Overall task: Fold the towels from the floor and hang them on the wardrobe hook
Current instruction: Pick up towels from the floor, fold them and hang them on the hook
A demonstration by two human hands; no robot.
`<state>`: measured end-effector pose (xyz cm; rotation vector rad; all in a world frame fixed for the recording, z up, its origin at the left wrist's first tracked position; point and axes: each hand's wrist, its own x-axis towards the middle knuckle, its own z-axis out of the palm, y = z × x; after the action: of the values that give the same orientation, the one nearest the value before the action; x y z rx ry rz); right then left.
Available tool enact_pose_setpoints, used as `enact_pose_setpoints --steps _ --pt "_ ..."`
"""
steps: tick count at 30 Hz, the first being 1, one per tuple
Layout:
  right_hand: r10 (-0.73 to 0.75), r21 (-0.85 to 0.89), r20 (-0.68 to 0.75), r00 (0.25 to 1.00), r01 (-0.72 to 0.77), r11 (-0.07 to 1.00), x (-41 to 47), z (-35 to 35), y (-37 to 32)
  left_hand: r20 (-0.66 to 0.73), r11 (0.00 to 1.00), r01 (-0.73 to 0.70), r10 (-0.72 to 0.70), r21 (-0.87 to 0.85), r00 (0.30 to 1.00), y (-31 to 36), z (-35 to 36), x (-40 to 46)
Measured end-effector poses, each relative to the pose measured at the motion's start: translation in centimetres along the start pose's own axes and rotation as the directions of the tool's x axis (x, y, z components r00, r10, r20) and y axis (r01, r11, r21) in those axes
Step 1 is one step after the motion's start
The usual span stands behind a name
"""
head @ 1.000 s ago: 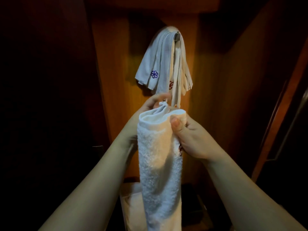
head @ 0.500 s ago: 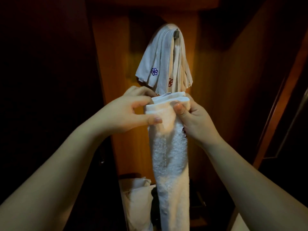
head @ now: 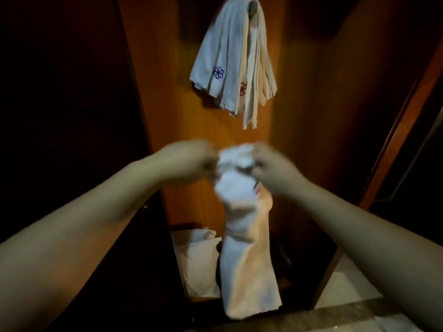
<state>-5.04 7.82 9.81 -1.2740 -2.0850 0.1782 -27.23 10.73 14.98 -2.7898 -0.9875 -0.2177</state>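
Both hands hold up one long white terry towel (head: 242, 236), folded into a narrow strip, directly below the small metal wardrobe hook (head: 253, 7). The left hand (head: 189, 161) and the right hand (head: 271, 168) each grip the bunched top end from either side, fingers curled into the cloth; motion blur hides exactly how the fingers lie. The rest of the towel hangs straight down from that top end, its lower edge free and well below the hook.

The step in hand looks like the hanging of this towel: folding seems done, and the top end is being gathered for the lift. The next move calls for raising that end up to the hook and getting a fold or loop over it.

The hook already carries a thick bundle of white and cream folded towels with small embroidered flowers (head: 233, 68), fanning out below it, so little bare metal shows; the new towel will probably have to slide in over or beside those layers without dragging them off.

The orange-brown wooden back panel (head: 167, 92) behind the hook is narrow. Dark space lies left of the hook, a wooden wardrobe edge (head: 407, 116) runs to its right, and more pale cloth (head: 199, 259) lies far below.
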Motion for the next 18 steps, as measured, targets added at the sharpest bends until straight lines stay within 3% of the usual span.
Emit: enact_pose_setpoints --steps 1,2,6,9,13,15,18 --pt "0.077 -0.036 0.177 0.981 -0.072 0.997 -1.0 2.0 0.9 0.262 0.994 0.057 -0.08 0.093 0.962 0.6 1.8 0.0" --pt "0.136 -0.031 0.24 0.961 -0.133 0.991 -1.9 3.6 1.5 0.355 0.988 0.08 -0.124 0.135 0.927 0.8 3.1 0.1" --pt "0.237 0.286 -0.018 0.971 -0.222 0.932 -2.4 3.7 1.9 0.112 0.998 0.044 -0.039 -0.045 0.993 0.2 2.3 0.7" --pt "0.267 0.473 0.035 0.963 -0.251 0.844 -2.3 3.1 1.5 0.141 0.999 0.021 -0.014 -0.046 0.99 0.2 0.6 0.8" --pt "0.243 0.782 0.098 0.965 -0.226 0.581 -1.8 3.1 1.5 0.158 0.997 0.006 0.006 -0.073 0.987 0.3 -0.7 0.5" --pt "0.233 0.813 0.127 0.964 -0.236 0.532 -1.5 3.0 1.4 0.166 0.997 0.005 0.008 -0.074 0.986 0.2 -1.4 0.3" --pt "0.228 0.82 0.063 0.972 -0.18 0.543 -0.8 2.7 0.6 0.14 0.997 0.016 -0.006 -0.071 0.99 -0.2 -2.4 -0.1"
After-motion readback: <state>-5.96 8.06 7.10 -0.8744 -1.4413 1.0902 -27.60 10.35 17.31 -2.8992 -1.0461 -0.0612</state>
